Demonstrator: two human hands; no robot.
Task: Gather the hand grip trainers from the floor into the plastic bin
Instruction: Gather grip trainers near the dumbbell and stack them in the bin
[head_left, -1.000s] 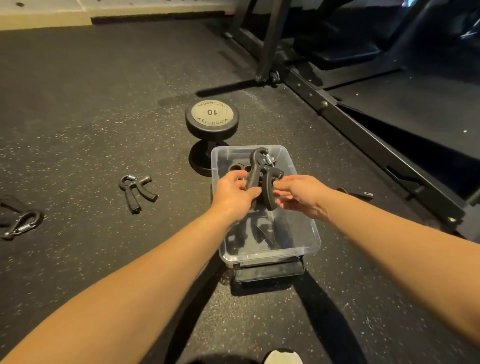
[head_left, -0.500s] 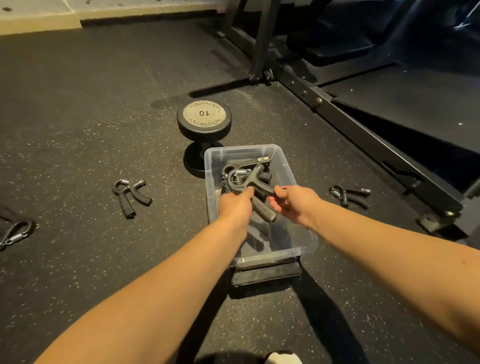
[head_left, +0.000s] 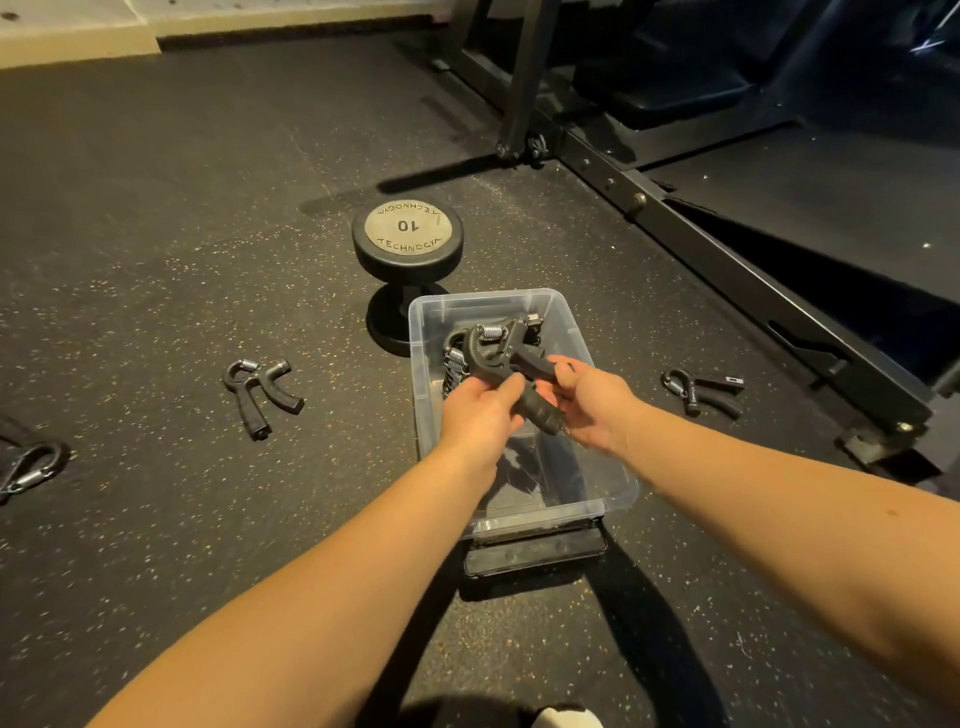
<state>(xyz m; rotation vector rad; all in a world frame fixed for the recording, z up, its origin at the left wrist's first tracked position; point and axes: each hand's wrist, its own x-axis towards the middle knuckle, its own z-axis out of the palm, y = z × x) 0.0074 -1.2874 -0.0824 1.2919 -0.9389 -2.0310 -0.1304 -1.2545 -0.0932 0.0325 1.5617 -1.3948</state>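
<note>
both hands hold one black plastic hand grip trainer (head_left: 498, 348) with a steel coil spring above the far half of the clear plastic bin (head_left: 618, 467), which sits on the dark speckled rubber floor (head_left: 156, 208). the left hand (head_left: 480, 415) comes in from the left with its fingers (head_left: 506, 387) curled round the lower handle. the right hand (head_left: 597, 410) grips the upper handle near its end, thumb on top and fingers tucked under. the trainer's spring end points away from the person and its two handles slant back toward the near right. more dark grip trainers (head_left: 454, 364) lie inside the bin beneath it, one silver spring showing by the left wall; whether the held one touches them cannot be told.

a second black grip trainer (head_left: 260, 389) lies on the floor well left of the bin, handles spread toward the person. a third black grip trainer (head_left: 701, 389) lies on the floor to the right of the bin, near the base rail of a black steel rack frame (head_left: 727, 260). a black round-headed dumbbell (head_left: 408, 231) marked 10 stands on end just behind the bin's far left corner. a flat black lid (head_left: 535, 553) pokes out from under the bin's near edge. a metal carabiner (head_left: 31, 467) rests at the far left.
</note>
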